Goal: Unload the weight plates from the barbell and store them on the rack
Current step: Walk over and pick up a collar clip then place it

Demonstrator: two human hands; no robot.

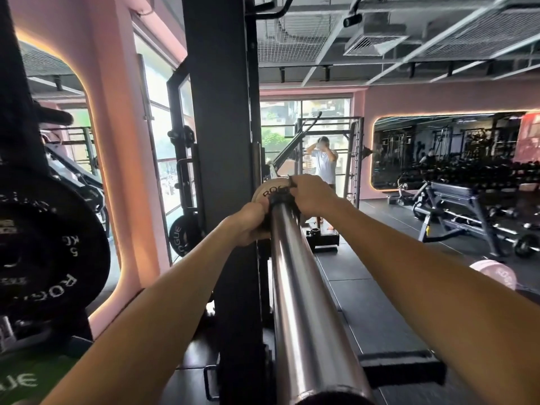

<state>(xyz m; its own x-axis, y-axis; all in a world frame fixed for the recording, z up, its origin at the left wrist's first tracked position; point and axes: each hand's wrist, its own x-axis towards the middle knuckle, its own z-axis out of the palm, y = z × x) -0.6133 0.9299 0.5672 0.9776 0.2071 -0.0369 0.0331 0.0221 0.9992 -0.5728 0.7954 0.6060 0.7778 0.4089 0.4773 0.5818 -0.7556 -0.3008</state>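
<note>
A chrome barbell sleeve [295, 287] runs away from me up the middle of the view. At its far end sits a small tan weight plate [263, 192] marked ROGUE, with a black collar [277, 199] against it. My left hand [248, 226] grips the lower left edge of the plate beside the sleeve. My right hand [309, 194] is closed around the black collar from the right. Most of the plate is hidden behind my hands.
A black rack upright [222, 141] stands just left of the sleeve. Black ROGUE plates [49, 258] hang on storage pegs at the left, another plate [182, 233] lower behind the upright. A pink plate [496, 273] lies right. A person [324, 162] stands far back; benches right.
</note>
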